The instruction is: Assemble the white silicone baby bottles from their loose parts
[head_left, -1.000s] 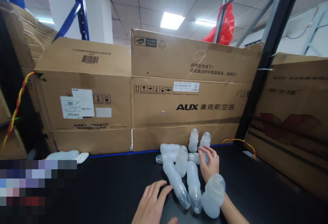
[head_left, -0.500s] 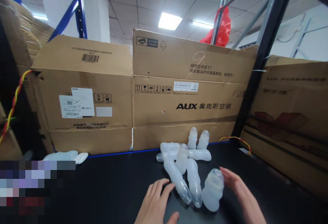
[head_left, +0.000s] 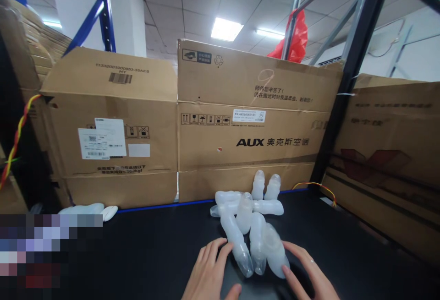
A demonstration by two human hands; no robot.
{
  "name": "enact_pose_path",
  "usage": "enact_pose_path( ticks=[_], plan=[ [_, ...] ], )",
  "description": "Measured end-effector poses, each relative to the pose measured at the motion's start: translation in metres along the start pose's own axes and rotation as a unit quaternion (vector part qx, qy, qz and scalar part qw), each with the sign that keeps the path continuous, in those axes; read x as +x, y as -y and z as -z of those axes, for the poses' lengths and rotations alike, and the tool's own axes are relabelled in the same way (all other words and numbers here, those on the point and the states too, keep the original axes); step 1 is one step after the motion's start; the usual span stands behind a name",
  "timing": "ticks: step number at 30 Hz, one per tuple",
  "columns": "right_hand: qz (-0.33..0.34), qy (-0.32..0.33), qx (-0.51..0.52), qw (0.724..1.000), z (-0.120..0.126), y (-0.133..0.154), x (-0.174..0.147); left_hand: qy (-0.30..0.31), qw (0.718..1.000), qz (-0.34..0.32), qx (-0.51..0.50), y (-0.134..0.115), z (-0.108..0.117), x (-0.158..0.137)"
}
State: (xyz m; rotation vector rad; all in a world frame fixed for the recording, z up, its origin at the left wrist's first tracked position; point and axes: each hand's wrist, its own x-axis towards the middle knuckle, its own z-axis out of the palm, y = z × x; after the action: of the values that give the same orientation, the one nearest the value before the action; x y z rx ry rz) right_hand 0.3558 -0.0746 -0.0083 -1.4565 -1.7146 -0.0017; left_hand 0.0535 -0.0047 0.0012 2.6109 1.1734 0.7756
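Note:
My right hand (head_left: 307,270) is at the right side of a squat, translucent white plastic bottle (head_left: 274,249), its thumb and fingers pressed around that side. This bottle leans against a longer bottle (head_left: 257,240) with a clear cap end toward me. Another long bottle (head_left: 237,240) lies slanted just left of it. Against its left side is my left hand (head_left: 209,268), fingers stretched and apart, holding nothing; whether the fingertips touch cannot be told. Behind stands a bottle (head_left: 244,213), with more lying bottles (head_left: 268,207) around it.
Two upright bottles (head_left: 259,185) stand at the back by a cardboard wall (head_left: 206,153). A black tabletop (head_left: 154,249) spreads out below. White items (head_left: 84,209) lie at the far left. A dark post (head_left: 340,121) and a cardboard panel (head_left: 388,162) bound the right side.
The squat bottle has shifted left and tilted over against the long bottle, with my right hand following it leftward. The two long bottles' near ends moved slightly left. My left hand hardly moved.

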Motion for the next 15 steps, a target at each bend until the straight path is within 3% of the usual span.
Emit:
enact_pose_path(
  ticks=[4, 7, 12, 15],
  plan=[
    [0.035, 0.021, -0.028, 0.999, -0.011, 0.015, 0.008, -0.118, 0.993, -0.012, 0.016, 0.002, -0.007, -0.003],
    [0.075, 0.048, -0.053, 0.995, -0.02, 0.023, 0.013, -0.17, 0.985, 0.008, 0.002, 0.0, -0.007, -0.003],
    [0.144, 0.046, -0.101, 0.983, -0.03, 0.039, 0.022, -0.149, 0.988, 0.026, -0.021, -0.003, 0.004, -0.003],
    [0.136, 0.022, -0.112, 0.984, -0.035, 0.047, 0.04, -0.118, 0.992, 0.044, -0.013, 0.001, 0.012, -0.002]
  ],
)
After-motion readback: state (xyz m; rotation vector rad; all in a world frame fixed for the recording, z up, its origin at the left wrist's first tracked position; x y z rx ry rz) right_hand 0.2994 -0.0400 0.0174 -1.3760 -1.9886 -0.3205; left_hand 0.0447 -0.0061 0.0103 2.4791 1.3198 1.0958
